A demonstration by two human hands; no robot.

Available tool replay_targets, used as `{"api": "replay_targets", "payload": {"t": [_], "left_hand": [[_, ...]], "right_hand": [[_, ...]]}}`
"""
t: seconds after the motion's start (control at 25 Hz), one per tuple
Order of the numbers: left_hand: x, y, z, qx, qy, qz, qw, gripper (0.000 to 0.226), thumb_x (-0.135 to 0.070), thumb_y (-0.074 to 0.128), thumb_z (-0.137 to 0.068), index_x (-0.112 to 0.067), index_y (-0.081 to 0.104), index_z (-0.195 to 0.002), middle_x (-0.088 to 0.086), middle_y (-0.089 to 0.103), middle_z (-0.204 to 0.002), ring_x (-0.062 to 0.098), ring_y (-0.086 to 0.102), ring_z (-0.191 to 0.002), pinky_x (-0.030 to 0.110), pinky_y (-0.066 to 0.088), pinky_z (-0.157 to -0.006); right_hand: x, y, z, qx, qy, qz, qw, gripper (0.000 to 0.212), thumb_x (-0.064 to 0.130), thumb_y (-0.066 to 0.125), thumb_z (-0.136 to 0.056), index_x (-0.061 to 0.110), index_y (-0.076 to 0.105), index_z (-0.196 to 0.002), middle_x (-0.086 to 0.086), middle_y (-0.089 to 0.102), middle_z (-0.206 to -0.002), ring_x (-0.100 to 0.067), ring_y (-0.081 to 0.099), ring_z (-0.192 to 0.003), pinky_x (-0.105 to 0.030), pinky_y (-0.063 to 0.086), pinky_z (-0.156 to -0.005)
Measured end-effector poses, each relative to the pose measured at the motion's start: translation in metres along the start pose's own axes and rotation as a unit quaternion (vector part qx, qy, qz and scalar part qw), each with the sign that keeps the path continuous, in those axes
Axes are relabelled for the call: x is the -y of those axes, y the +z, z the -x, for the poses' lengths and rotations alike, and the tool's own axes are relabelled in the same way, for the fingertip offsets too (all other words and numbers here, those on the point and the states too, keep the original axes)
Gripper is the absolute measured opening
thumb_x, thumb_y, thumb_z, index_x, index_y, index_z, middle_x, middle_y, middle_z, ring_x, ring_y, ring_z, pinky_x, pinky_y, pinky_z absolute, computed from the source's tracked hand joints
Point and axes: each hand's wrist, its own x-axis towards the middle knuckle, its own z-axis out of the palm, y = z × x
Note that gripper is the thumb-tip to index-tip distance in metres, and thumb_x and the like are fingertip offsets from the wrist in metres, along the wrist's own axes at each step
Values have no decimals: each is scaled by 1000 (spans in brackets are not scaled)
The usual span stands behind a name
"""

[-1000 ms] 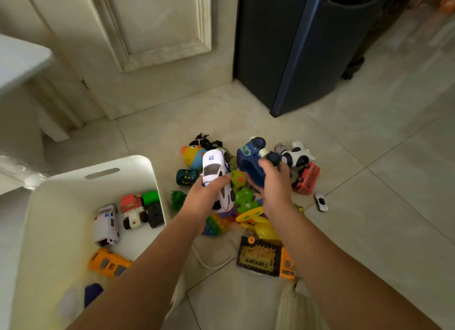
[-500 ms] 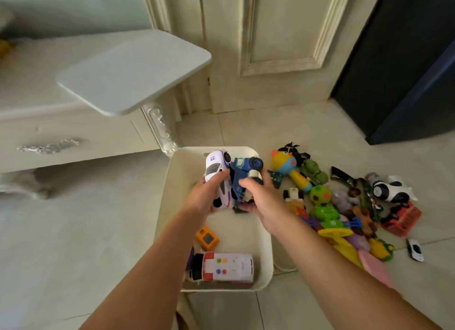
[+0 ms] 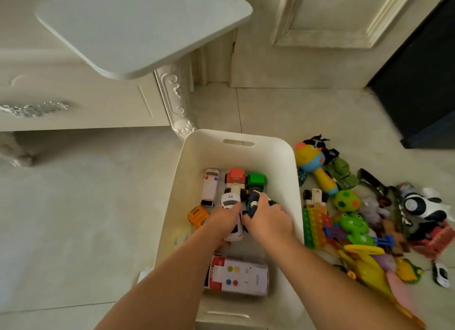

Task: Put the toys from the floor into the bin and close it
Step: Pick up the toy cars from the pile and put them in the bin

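Note:
The open white bin (image 3: 236, 142) stands on the floor in front of me. Both hands reach down inside it. My left hand (image 3: 225, 220) grips a white toy car (image 3: 230, 201), and my right hand (image 3: 269, 219) grips a dark blue toy vehicle (image 3: 253, 201). Around them in the bin lie a white ambulance (image 3: 210, 187), a red and white truck (image 3: 235, 179), a green truck (image 3: 256, 180), an orange car (image 3: 197, 215) and a large white bus with coloured buttons (image 3: 240, 276). A pile of toys (image 3: 354, 221) lies on the floor to the bin's right.
A white carved cabinet (image 3: 73, 108) with an overhanging top (image 3: 142, 27) stands at the left, close to the bin's far corner. A dark appliance (image 3: 423, 88) stands at the back right. A small white car (image 3: 440, 276) lies at the pile's right edge.
Both hands carried the white car and the blue vehicle from the floor pile over the bin and lowered them inside. The camera swung left toward the bin.

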Motion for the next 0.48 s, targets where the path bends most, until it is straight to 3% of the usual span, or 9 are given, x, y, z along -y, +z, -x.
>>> {"api": "replay_targets", "payload": {"t": [0.16,0.24,0.36,0.4,0.48], "left_hand": [[8,10,-6,-70,34,-169,983,62,-51,33,-99,-5,35,-141,20,51,-133,37,54,-117,38,44,-89],[13,15,-5,-67,69,-186,978,63,-48,35,-99,-11,23,-149,19,47,-139,38,50,-122,44,42,-99],[16,5,-8,55,22,-90,994,72,-38,44,-97,-30,0,-153,14,42,-145,30,60,-102,44,51,-93],[16,-2,-7,101,-2,-70,992,77,-30,48,-95,-34,-3,-153,13,43,-144,26,61,-95,43,55,-88],[16,-11,-4,148,-2,-98,984,92,-14,58,-90,-39,-5,-152,12,45,-140,26,61,-100,43,57,-86]], "right_hand": [[4,2,-21,31,-23,98,994,66,58,47,-89,21,31,-141,-15,51,-130,-31,55,-114,-34,44,-79],[3,10,-23,59,-9,88,994,70,54,50,-90,19,26,-145,-15,41,-136,-32,48,-122,-37,45,-89],[1,14,-24,167,13,92,982,88,44,59,-87,19,5,-153,-17,25,-148,-35,28,-136,-44,35,-107],[1,12,-22,204,13,114,972,94,39,63,-85,22,0,-153,-18,21,-149,-36,26,-138,-46,34,-108],[-1,10,-17,209,-11,154,966,95,21,66,-84,25,1,-153,-21,24,-147,-37,32,-134,-45,40,-103]]}}
